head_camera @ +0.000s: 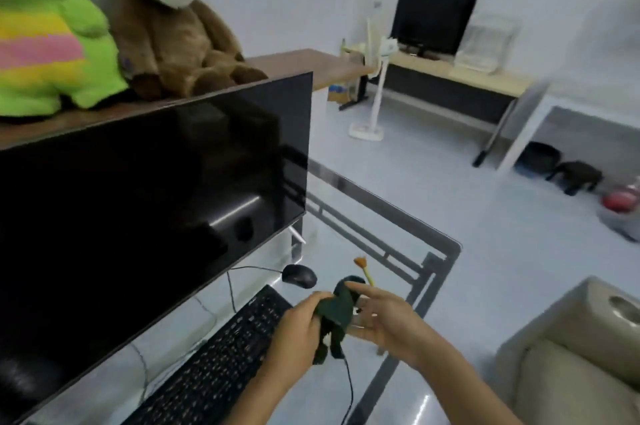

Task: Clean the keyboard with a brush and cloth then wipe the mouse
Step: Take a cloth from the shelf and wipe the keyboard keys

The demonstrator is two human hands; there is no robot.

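A black keyboard (221, 358) lies on the glass table (398, 241) in front of the dark monitor. A black wired mouse (299, 275) rests just beyond its far end. My left hand (298, 327) grips a dark green cloth (334, 315) above the keyboard's right end. My right hand (384, 313) touches the cloth's other side with its fingers spread. A small brush (363, 268) with a yellow handle and orange bristles lies on the glass behind the cloth, partly hidden by it.
A large black monitor (149, 209) stands to the left, with two plush toys (104, 26) on the shelf behind it. The mouse cable (348, 386) trails toward me. A beige sofa arm (581, 355) sits to the right, past the table's edge.
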